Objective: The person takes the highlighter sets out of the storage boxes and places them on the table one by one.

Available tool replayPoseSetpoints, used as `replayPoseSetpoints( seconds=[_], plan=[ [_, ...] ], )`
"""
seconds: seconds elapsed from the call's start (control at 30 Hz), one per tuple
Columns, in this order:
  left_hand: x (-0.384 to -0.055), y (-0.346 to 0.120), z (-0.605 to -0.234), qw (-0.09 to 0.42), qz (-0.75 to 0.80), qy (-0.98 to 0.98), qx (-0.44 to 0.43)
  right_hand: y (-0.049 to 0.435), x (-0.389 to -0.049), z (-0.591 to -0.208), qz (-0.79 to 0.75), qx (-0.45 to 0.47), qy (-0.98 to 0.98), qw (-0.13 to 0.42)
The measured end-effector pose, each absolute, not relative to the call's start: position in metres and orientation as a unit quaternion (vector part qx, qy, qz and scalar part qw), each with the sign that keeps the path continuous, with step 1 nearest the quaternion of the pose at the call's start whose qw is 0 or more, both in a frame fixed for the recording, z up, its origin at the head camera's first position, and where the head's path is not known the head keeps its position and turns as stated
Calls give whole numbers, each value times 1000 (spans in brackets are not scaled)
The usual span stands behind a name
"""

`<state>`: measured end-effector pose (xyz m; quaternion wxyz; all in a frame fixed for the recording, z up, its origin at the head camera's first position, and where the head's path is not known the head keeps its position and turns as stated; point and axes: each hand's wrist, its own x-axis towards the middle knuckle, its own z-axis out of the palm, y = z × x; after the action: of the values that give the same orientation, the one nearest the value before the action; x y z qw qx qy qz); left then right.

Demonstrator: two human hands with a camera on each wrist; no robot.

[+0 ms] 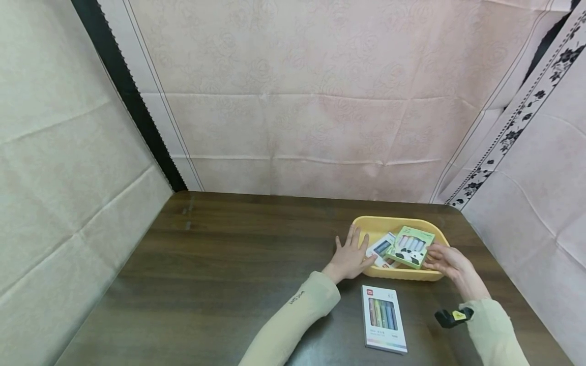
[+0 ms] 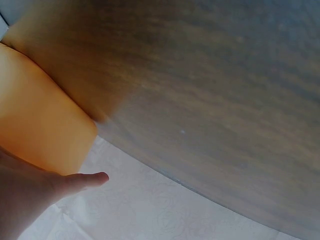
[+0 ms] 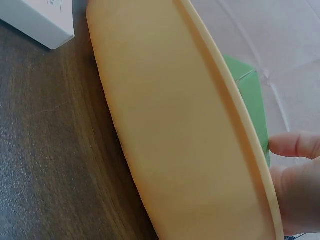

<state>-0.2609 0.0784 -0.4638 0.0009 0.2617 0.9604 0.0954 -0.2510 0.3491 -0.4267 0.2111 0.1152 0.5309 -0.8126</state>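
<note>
A green box of colored pens (image 1: pixel 411 247) with a panda picture lies tilted in a yellow tray (image 1: pixel 403 274). Its edge is held by my right hand (image 1: pixel 447 262) at the tray's right side; in the right wrist view a fingertip (image 3: pixel 287 144) touches the green side, partly hidden by the rim. Partly under it lies a white pen box (image 1: pixel 382 249). My left hand (image 1: pixel 350 258), fingers spread, rests at the tray's left rim. In the left wrist view one straight digit (image 2: pixel 87 181) shows beside the orange-looking tray wall (image 2: pixel 45 115).
Another white box of colored pens (image 1: pixel 384 319) lies on the brown table (image 1: pixel 220 284) in front of the tray. Pale cloth (image 1: pixel 297 127) hangs behind the table and along both sides. A black strap piece with a yellow label (image 1: pixel 454 317) is on my right wrist.
</note>
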Motion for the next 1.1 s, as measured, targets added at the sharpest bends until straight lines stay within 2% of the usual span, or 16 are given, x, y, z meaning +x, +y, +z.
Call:
replayPoseSetpoints(
  seconds=[0.53,1.1],
  plan=[
    [-261,78,-465,-2,106,959,262,352,-245,-424,-809,98,540,211],
    [-262,78,-465,-1,104,959,263,349,-239,-415,-801,120,549,209]
  ],
)
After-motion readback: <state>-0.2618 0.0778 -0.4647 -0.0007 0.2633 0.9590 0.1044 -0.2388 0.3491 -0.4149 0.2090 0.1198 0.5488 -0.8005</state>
